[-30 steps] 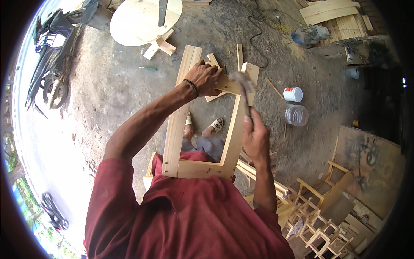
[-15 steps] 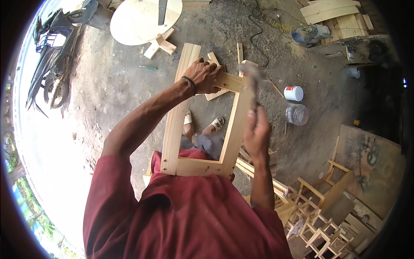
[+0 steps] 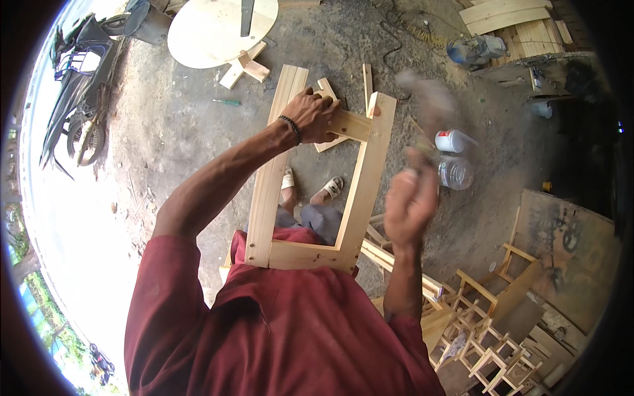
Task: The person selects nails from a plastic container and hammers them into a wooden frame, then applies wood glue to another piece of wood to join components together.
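A pale wooden frame of joined planks lies before me, its near end against my body. My left hand is closed around the far crosspiece, where it meets the left side plank. Out to the right of the frame, my right hand is wrapped around the handle of a hammer. The hammer is raised clear of the wood, and motion smears its head. A small round peg shows near the far end of the right plank. Beneath the frame, my sandalled feet and grey trousers appear through its opening.
Beyond the frame lie loose wooden pieces, a round board and a green-handled tool. A white tub and a clear plastic container stand to the right. Small wooden frames pile up lower right; a motorbike stands far left.
My right hand has swung the hammer up and to the right, away from the far end of the right plank. The left hand and the frame stay put.
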The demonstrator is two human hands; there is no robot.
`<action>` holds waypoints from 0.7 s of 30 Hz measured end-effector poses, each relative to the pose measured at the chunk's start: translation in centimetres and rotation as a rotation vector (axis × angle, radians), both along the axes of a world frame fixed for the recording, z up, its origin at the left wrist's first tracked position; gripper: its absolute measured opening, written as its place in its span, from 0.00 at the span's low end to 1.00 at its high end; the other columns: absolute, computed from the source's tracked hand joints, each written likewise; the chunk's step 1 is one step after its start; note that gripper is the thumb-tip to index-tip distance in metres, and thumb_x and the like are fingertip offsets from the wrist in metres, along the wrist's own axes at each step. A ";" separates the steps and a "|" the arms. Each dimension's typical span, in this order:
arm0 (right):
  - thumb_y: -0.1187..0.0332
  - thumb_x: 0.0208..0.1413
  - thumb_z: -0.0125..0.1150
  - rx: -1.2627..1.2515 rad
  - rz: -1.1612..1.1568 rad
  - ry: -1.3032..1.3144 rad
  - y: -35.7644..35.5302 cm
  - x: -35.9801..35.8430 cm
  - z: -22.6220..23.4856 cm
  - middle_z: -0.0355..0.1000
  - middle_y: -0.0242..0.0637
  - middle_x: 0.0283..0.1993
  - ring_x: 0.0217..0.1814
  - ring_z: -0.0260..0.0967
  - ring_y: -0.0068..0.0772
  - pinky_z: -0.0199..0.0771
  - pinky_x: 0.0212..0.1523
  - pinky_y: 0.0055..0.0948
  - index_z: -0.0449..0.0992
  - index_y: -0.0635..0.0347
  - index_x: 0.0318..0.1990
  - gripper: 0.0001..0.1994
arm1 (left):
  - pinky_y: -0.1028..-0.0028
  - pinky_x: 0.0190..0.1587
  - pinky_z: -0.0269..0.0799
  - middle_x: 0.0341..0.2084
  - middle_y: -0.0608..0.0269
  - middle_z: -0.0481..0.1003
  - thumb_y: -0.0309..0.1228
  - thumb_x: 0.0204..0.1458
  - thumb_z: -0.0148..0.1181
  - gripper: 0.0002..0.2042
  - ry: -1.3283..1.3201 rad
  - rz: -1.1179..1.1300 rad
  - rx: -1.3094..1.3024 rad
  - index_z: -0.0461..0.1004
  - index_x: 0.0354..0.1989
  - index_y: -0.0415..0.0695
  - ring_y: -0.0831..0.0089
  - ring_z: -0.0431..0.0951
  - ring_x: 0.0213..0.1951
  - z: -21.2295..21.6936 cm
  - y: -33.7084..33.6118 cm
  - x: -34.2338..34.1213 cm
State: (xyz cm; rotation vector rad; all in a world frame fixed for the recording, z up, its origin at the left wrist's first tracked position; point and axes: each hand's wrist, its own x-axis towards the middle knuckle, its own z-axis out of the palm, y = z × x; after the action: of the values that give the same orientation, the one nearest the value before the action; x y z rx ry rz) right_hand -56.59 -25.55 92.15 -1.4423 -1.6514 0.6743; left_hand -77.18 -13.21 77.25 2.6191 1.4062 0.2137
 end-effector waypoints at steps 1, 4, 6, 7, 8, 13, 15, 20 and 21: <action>0.64 0.69 0.41 0.091 0.004 0.066 -0.4 0.2 0.4 0.65 0.36 0.19 0.19 0.66 0.39 0.70 0.25 0.39 0.69 0.69 0.44 0.15 | 0.65 0.50 0.70 0.35 0.60 0.77 0.52 0.38 0.69 0.31 0.029 0.016 -0.073 0.73 0.49 0.45 0.62 0.79 0.38 0.5 -0.1 0.1; 0.64 0.68 0.42 0.270 0.059 0.051 -2.1 1.7 -2.9 0.69 0.43 0.22 0.24 0.69 0.48 0.71 0.27 0.43 0.69 0.70 0.46 0.15 | 0.65 0.51 0.70 0.36 0.60 0.77 0.52 0.37 0.69 0.31 -0.002 -0.008 -0.041 0.73 0.49 0.45 0.62 0.79 0.38 0.4 -0.1 0.4; 0.66 0.66 0.45 0.190 0.088 -0.195 -2.1 2.0 -8.5 0.74 0.56 0.27 0.33 0.74 0.65 0.70 0.30 0.52 0.68 0.70 0.45 0.13 | 0.65 0.51 0.70 0.36 0.60 0.77 0.52 0.38 0.69 0.32 -0.015 -0.027 -0.004 0.73 0.48 0.45 0.62 0.79 0.38 0.4 -0.1 0.6; 0.66 0.66 0.45 -0.025 0.089 -0.217 -2.0 1.5 -8.2 0.74 0.57 0.28 0.34 0.74 0.65 0.70 0.30 0.53 0.69 0.70 0.46 0.13 | 0.65 0.51 0.70 0.36 0.60 0.77 0.53 0.38 0.69 0.32 -0.005 -0.023 0.007 0.73 0.48 0.45 0.62 0.79 0.38 0.4 -0.1 0.4; 0.67 0.66 0.46 -0.240 0.087 -0.237 -1.8 1.0 -7.7 0.75 0.58 0.29 0.35 0.74 0.65 0.70 0.31 0.53 0.69 0.69 0.46 0.13 | 0.65 0.51 0.70 0.36 0.60 0.77 0.53 0.38 0.69 0.32 0.005 -0.021 0.017 0.73 0.48 0.45 0.62 0.79 0.38 0.3 -0.2 0.3; 0.68 0.67 0.43 -0.012 0.025 -0.140 -0.9 0.3 -2.1 0.67 0.32 0.20 0.20 0.68 0.29 0.65 0.22 0.36 0.71 0.65 0.49 0.13 | 0.64 0.52 0.68 0.37 0.60 0.76 0.57 0.40 0.66 0.36 0.081 -0.010 -0.085 0.69 0.55 0.47 0.63 0.79 0.40 0.4 -0.4 0.0; 0.69 0.66 0.43 0.089 0.026 -0.093 -1.7 1.2 -2.6 0.66 0.38 0.25 0.24 0.66 0.33 0.67 0.26 0.35 0.71 0.66 0.45 0.12 | 0.64 0.49 0.69 0.32 0.60 0.76 0.55 0.40 0.68 0.31 0.019 -0.012 -0.046 0.72 0.47 0.46 0.61 0.79 0.35 0.3 -0.5 -0.1; 0.68 0.66 0.46 -0.342 0.096 -0.274 -1.6 1.1 -7.3 0.75 0.60 0.34 0.35 0.74 0.65 0.74 0.33 0.49 0.70 0.69 0.43 0.11 | 0.64 0.51 0.70 0.35 0.58 0.77 0.55 0.39 0.69 0.31 0.019 -0.027 -0.025 0.72 0.47 0.45 0.59 0.79 0.36 0.4 -0.8 0.3; 0.67 0.66 0.47 -0.505 0.102 -0.337 -0.7 0.7 -7.5 0.74 0.60 0.34 0.36 0.74 0.66 0.73 0.33 0.49 0.70 0.69 0.43 0.12 | 0.63 0.51 0.70 0.35 0.57 0.77 0.54 0.38 0.69 0.31 0.024 -0.010 -0.002 0.73 0.47 0.45 0.58 0.80 0.36 0.0 -0.6 -0.2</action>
State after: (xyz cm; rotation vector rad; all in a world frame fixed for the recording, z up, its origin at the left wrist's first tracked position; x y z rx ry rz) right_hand -55.87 -26.29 84.62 -1.9206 -1.9079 1.0008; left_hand -77.40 -13.79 77.28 2.6355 1.3996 0.1803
